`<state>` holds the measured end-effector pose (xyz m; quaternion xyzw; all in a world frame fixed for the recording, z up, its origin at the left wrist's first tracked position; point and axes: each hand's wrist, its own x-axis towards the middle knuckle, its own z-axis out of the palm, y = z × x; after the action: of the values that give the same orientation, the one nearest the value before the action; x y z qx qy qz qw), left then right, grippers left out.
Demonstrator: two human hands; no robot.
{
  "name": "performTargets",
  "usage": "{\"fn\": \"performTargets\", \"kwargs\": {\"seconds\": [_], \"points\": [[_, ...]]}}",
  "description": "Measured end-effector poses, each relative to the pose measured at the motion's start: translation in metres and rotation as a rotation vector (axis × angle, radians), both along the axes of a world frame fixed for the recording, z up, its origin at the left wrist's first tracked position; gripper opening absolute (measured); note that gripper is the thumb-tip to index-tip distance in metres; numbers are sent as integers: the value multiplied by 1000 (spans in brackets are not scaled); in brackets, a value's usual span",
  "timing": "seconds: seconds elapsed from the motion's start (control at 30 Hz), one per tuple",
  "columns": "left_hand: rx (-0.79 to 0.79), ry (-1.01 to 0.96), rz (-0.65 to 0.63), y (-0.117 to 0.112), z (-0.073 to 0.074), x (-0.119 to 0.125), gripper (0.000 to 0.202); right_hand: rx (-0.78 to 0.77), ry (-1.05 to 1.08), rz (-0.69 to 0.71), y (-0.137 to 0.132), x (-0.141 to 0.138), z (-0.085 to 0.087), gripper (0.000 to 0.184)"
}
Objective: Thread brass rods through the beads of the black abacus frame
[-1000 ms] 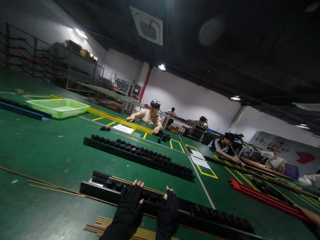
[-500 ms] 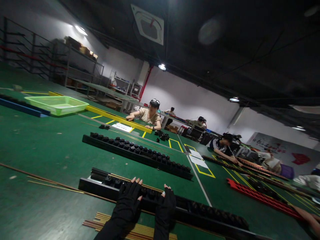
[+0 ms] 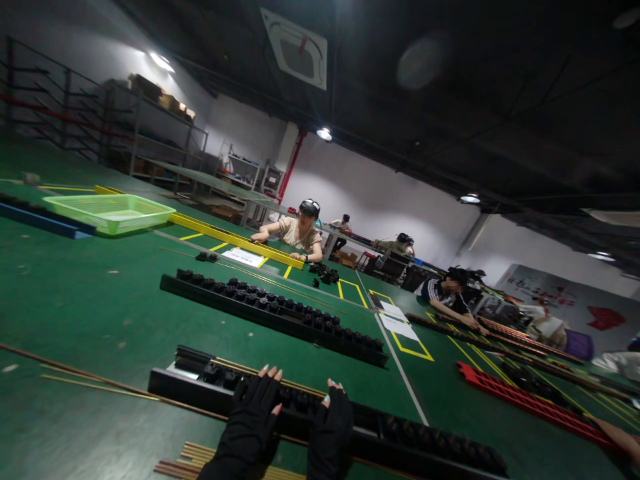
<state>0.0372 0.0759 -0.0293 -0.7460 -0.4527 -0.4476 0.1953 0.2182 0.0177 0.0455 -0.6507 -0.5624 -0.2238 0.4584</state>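
A long black rail [image 3: 190,393] filled with small black parts lies across the table in front of me. My left hand [image 3: 257,397], in a black fingerless glove, grips across it, fingertips at the far edge and thumb on the near side. To its right, my right hand [image 3: 331,413], gloved alike, is closed over the rail with fingers together and thumb near them. Thin brass-coloured rods [image 3: 235,367] run along the far side of the rail. More rods [image 3: 195,453] lie in a bundle by my left forearm. What sits under my palms is hidden.
A second black rail [image 3: 270,317] with parts lies beyond. A green basket [image 3: 113,223] and a yellow rail [image 3: 225,235] stand farther back. Loose long rods [image 3: 100,387] lie at left. A red rail [image 3: 530,403] is at right, near another person's arm [image 3: 617,437]. Co-workers sit around the table.
The view has shifted slightly, so the near rail appears a little lower. My hands keep their places on it.
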Motion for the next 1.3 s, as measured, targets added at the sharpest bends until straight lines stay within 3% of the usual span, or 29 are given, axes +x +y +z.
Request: {"fn": "performTargets", "kwargs": {"seconds": [0.07,0.23,0.4,0.63,0.77,0.9,1.0,1.1,1.3], "points": [[-5,4,2,-1,1,0,52,1,-2,13,1,-6,-6,36],[-28,-15,14,-1,1,2,53,-21,-17,15,3,-11,-16,56],[56,-29,1,1,0,3,61,-103,-37,-15,0,-22,-22,43],[18,-44,-3,-7,0,9,63,-219,-78,-60,1,-31,-17,31],[-11,-59,6,-9,0,12,60,-265,-118,-73,0,-32,-12,41],[-1,-83,-3,-8,0,14,57,-306,-171,-65,-2,-40,-11,29],[-61,-120,-32,-9,0,15,52,-332,-214,-32,1,-51,-12,35],[-173,-169,-81,-16,4,14,41,-342,-247,8,6,-62,-13,42],[-219,-153,-101,-32,23,5,34,-306,-258,35,11,-75,-10,38]]}}
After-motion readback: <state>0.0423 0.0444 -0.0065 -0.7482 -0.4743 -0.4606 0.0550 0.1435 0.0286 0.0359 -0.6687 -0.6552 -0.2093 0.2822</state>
